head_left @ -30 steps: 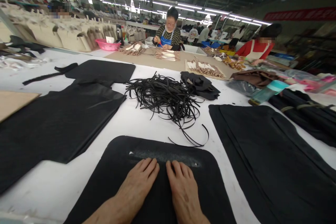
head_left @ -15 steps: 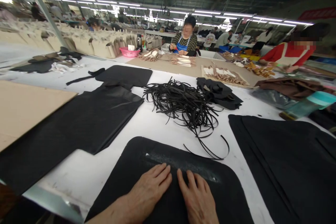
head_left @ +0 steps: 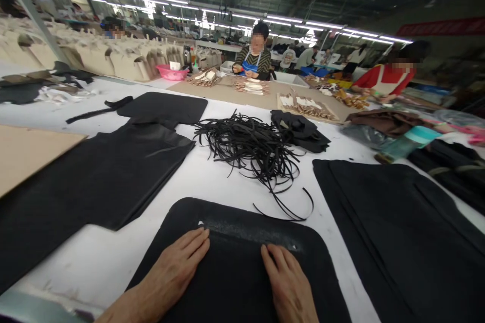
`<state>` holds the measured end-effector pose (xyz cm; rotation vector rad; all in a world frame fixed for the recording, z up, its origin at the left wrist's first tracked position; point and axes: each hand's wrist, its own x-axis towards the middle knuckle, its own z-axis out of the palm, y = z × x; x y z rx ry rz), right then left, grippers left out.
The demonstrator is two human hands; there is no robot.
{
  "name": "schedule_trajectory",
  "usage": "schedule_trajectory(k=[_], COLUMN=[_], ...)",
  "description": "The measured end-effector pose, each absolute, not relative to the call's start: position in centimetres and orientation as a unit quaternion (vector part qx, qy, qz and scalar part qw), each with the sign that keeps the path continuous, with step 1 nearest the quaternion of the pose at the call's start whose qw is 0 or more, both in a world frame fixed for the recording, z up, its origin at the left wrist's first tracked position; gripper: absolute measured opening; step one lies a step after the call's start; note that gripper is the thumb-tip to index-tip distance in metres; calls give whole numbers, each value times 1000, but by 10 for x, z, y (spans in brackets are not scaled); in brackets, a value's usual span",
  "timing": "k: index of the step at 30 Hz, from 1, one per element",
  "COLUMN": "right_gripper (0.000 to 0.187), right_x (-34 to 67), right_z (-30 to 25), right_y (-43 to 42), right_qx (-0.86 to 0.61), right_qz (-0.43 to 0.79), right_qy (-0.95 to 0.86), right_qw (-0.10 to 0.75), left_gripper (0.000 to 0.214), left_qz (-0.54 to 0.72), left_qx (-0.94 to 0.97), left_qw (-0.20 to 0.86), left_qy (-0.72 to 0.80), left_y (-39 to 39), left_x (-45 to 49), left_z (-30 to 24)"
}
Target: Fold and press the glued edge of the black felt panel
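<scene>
In front of me a black panel (head_left: 231, 272) with rounded corners lies flat on the white table. A paler, whitish band with a small white spot at each end runs along its far part. My left hand (head_left: 178, 262) rests flat on the panel's left side, fingertips by the left end of that band. Flat on the right side lies my right hand (head_left: 288, 275), its fingertips just below the band. Both hands have their fingers stretched out and hold nothing. Just beyond the panel is a tangled heap of thin black strips (head_left: 250, 149), one strip curling close to its edge.
Large black sheets (head_left: 386, 222) lie at right, with a teal-lidded bottle (head_left: 409, 144) behind them. More black material (head_left: 113, 171) and a tan board (head_left: 34, 154) lie at left. Co-workers sit across, near a pink basket (head_left: 172, 72) and several cream bags (head_left: 125, 63).
My hands have moved apart along the panel, the left one outward to the left. The view has turned slightly to the right.
</scene>
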<state>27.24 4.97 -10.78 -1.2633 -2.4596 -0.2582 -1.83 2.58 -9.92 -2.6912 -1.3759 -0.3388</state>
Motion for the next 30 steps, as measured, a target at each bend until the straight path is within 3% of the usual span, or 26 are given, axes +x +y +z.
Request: schedule_trajectory(k=[8, 12, 23, 30], right_gripper=[46, 27, 19, 19], right_x=[297, 307, 284, 271], right_z=[-112, -99, -77, -63], right_y=[44, 51, 130, 112], right_qx=[-492, -538, -538, -476], right_qz=[-88, -77, -130, -152], right_qy=[-847, -829, -829, -849], right_qw=[181, 132, 81, 173], left_gripper=[52, 40, 23, 30], left_qz=[-158, -201, -270, -287], left_qx=[-880, -866, -835, -848], left_qw=[165, 139, 56, 36], left_qy=[-416, -436, -476, -445], left_y=[24, 29, 46, 57], left_x=[-26, -28, 4, 27], left_z=[-106, -108, -91, -67])
